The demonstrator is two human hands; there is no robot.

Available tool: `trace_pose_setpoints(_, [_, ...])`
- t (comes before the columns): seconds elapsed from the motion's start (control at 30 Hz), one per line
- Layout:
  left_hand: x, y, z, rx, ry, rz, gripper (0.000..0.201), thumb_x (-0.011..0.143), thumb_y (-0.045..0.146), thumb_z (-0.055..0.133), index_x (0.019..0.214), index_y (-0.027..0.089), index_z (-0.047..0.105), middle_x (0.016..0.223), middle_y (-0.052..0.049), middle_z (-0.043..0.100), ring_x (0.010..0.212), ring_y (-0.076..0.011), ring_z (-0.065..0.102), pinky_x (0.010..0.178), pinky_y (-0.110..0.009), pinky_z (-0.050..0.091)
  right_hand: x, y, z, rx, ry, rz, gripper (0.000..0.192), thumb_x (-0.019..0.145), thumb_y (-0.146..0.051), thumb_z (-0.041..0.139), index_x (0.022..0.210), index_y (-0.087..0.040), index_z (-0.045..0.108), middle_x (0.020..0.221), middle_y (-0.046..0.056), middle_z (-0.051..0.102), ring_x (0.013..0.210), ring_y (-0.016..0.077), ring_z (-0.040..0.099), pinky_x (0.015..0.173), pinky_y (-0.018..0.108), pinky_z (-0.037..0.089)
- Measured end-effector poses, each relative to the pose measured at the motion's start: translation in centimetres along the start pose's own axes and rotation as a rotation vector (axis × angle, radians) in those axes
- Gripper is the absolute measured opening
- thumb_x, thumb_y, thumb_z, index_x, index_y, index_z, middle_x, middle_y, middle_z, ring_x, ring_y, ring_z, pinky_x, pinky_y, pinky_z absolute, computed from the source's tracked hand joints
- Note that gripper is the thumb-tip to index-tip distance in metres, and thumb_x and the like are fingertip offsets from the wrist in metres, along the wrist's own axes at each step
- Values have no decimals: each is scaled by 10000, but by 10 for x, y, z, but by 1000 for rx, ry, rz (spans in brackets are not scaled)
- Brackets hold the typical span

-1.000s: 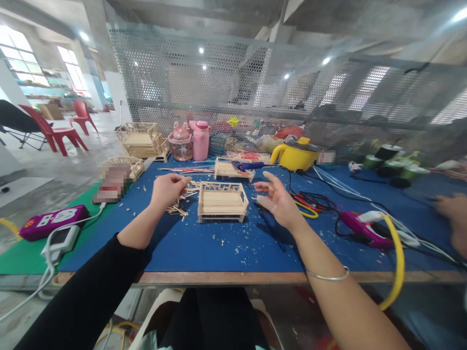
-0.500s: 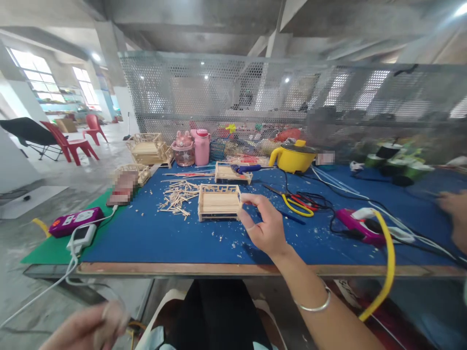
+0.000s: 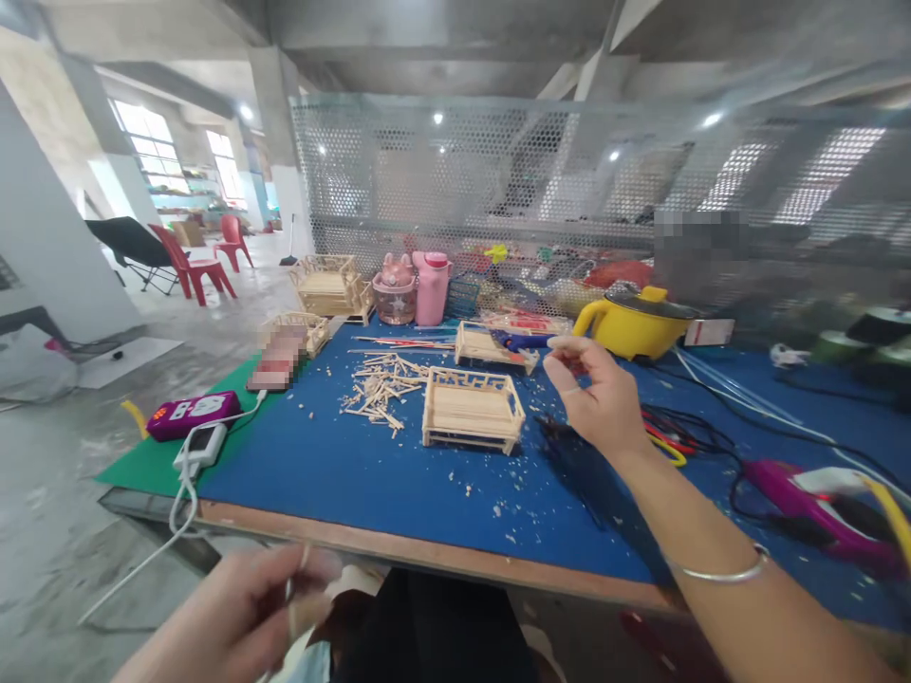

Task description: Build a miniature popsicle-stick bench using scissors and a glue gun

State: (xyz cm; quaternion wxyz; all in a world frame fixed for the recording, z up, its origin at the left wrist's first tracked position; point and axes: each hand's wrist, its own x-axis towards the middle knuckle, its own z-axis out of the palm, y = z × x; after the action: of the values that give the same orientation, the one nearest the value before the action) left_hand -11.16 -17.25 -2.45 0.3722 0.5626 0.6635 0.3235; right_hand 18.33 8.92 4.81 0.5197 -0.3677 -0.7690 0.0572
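One wooden stand (image 3: pixel 471 408) mid-frame looks assembled, loose sticks (image 3: pixel 384 387) remain, the right hand (image 3: pixel 599 403) is parted, seemingly empty, and the left hand's (image 3: pixel 242 602) grip I cannot tell.

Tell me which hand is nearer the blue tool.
Right. The right hand is by the right end of the blue tool, contact unclear; the left hand is low by the table's near edge, farther away.

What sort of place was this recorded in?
Probably a small craft workshop: a little slatted wooden frame stands on a blue-topped worktable, beside a loose pile of thin sticks, with what looks like a glue gun behind.
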Motion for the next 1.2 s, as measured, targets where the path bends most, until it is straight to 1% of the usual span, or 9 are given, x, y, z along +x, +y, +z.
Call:
trace_pose_setpoints(0.1, [68, 65, -19, 101, 374, 217, 268, 782, 390, 567, 999, 279, 679, 798, -15, 699, 605, -154, 604, 578, -245, 492, 11, 28, 12, 6, -287, 129, 317, 870, -436, 474, 1010, -204, 638, 913, 61, 691, 845, 212, 633, 815, 382, 483])
trace_pose_setpoints(0.17, [130, 86, -32, 242, 534, 302, 256, 802, 319, 532, 990, 241, 688, 888, -45, 707, 724, -180, 632, 718, -278, 496, 11, 39, 22, 69, -435, 184, 386, 879, -484, 435, 1055, -203, 635, 1011, 74, 689, 952, 237, 627, 882, 418, 465])
trace_pose_setpoints(0.3, [247, 86, -46, 710, 265, 307, 264, 763, 148, 505, 915, 183, 718, 912, -120, 699, 937, -240, 619, 867, -306, 450, 1, 39, 36, 263, -540, 246, 513, 887, -563, 364, 1194, -208, 572, 1219, 89, 615, 1150, 250, 546, 1023, 456, 367])
trace_pose_setpoints(0.4, [294, 74, -44, 779, 166, 358, 282, 727, 151, 565, 967, 210, 701, 957, -92, 688, 961, -215, 608, 872, -273, 444, -8, 37, 35, 307, -588, 284, 562, 880, -596, 336, 1212, -204, 563, 1257, 101, 590, 1179, 261, 523, 1059, 463, 324])
trace_pose_setpoints(0.8, [343, 88, -41, 1026, -205, 341, 206, 686, 135, 535, 752, 143, 730, 831, -148, 711, 781, -259, 645, 703, -340, 473, -25, 40, 21, 342, -643, 435, 545, 899, -529, 326, 1323, -207, 442, 1346, 114, 516, 1214, 240, 507, 1054, 401, 357])
trace_pose_setpoints(0.97, [347, 92, -64, 916, -437, 343, 305, 747, 188, 537, 996, 250, 702, 954, -7, 726, 805, -143, 643, 700, -201, 457, -17, 45, 18, 326, -698, 429, 571, 876, -559, 350, 1305, -207, 486, 1324, 118, 539, 1199, 252, 524, 1034, 417, 376])
trace_pose_setpoints(1.03, [345, 91, -79, 869, -366, 316, 386, 780, 196, 515, 1144, 241, 635, 1072, -22, 695, 907, -152, 629, 779, -207, 445, -9, 47, 15, 313, -741, 404, 580, 870, -568, 357, 1312, -216, 487, 1318, 114, 546, 1193, 253, 530, 1015, 415, 398])
trace_pose_setpoints(1.1, [338, 85, -91, 1021, -197, 133, 379, 732, 194, 569, 1099, 158, 657, 1051, -105, 692, 931, -223, 627, 795, -265, 450, -1, 51, 13, 260, -764, 357, 566, 864, -565, 376, 1305, -231, 500, 1305, 106, 559, 1183, 253, 540, 999, 412, 415])
trace_pose_setpoints(1.2, [324, 72, -93, 1084, -160, 0, 369, 637, 163, 644, 1000, 104, 682, 999, -161, 692, 908, -272, 632, 750, -288, 459, 8, 60, 13, 160, -725, 290, 498, 866, -540, 396, 1233, -250, 568, 1249, 91, 605, 1140, 248, 575, 974, 395, 441])
